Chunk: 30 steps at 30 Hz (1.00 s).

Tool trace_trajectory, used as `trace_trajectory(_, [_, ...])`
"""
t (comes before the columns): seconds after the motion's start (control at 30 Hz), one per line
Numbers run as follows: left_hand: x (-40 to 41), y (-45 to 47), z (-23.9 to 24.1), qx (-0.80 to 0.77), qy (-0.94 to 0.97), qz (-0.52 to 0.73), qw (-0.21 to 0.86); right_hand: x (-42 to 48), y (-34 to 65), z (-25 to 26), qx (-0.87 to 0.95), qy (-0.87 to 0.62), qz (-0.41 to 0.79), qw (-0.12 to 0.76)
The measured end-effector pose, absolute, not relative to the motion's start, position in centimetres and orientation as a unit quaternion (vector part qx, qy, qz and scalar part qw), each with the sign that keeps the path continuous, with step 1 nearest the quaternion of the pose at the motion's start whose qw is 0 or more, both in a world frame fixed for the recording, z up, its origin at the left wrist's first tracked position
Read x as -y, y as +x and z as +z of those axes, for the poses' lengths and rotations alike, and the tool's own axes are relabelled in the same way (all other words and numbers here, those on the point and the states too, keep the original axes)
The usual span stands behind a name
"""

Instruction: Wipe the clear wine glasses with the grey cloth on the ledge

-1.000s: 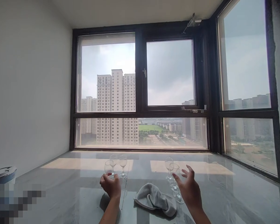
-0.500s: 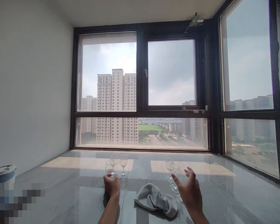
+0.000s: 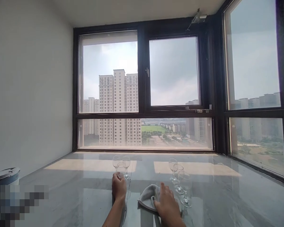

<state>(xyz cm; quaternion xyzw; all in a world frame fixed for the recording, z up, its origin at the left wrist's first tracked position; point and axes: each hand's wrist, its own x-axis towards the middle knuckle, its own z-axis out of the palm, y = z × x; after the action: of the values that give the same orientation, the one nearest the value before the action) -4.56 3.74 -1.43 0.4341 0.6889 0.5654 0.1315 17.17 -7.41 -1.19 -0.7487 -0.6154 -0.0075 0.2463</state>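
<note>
My left hand [image 3: 118, 188] is closed around the stem of a clear wine glass [image 3: 121, 169], held upright on the glossy grey marble floor [image 3: 80, 195]. Two more wine glasses [image 3: 123, 162] stand just behind it. My right hand [image 3: 167, 205] lies palm down, fingers spread, on a crumpled grey cloth [image 3: 148, 194]. Immediately right of that hand stands a row of three empty wine glasses [image 3: 180, 179], the nearest one [image 3: 186, 189] close to my fingers.
Large dark-framed windows [image 3: 144, 91] fill the far wall and the right side, with tower blocks outside. A white wall runs along the left. A lidded bucket [image 3: 4, 176] sits at the lower left by a blurred patch.
My right hand has dropped from hovering open beside the right-hand glasses onto the grey cloth. My left hand and its glass have shifted slightly right.
</note>
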Motion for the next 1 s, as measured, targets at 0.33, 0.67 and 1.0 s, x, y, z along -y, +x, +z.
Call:
trace_trajectory(0.33, [-2.4,-2.2,-1.7,-0.534,0.656,0.515,0.137,2.5,15.3,-1.5,0.571,-0.628,0.113,0.517])
trace_trajectory(0.67, [-0.4,-0.6,-0.6,-0.538,0.737,0.391,0.116,3.9,14.2,-1.5,0.579,-0.509,0.113,0.627])
trace_trajectory(1.0, [1.6,0.4,0.1,-0.532,0.769,0.337,0.109,4.0,14.3,-1.6,0.589,-0.518,0.032,0.619])
